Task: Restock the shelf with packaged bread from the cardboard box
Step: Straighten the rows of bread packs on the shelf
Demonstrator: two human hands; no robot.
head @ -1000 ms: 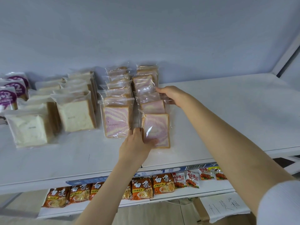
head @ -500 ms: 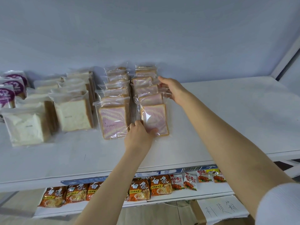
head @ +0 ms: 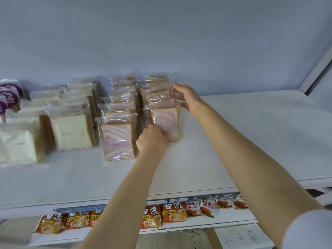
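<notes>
The pink loaf (head: 167,119) stands upright on the white shelf (head: 233,141), at the front of a row that runs back to the pale blue wall (head: 161,42). The left hand (head: 151,139) clenches round the loaf's lower left corner. The right hand (head: 188,99) lies against the row behind the loaf; its grip cannot be told. Left of the loaf stand a second pink row (head: 118,133) and white loaves (head: 71,132). Below it, noodle packs (head: 172,212) line a lower shelf (head: 197,225).

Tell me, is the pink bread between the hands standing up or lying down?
Standing up: the pink bread rests on its bottom edge, flat face forward.
</notes>
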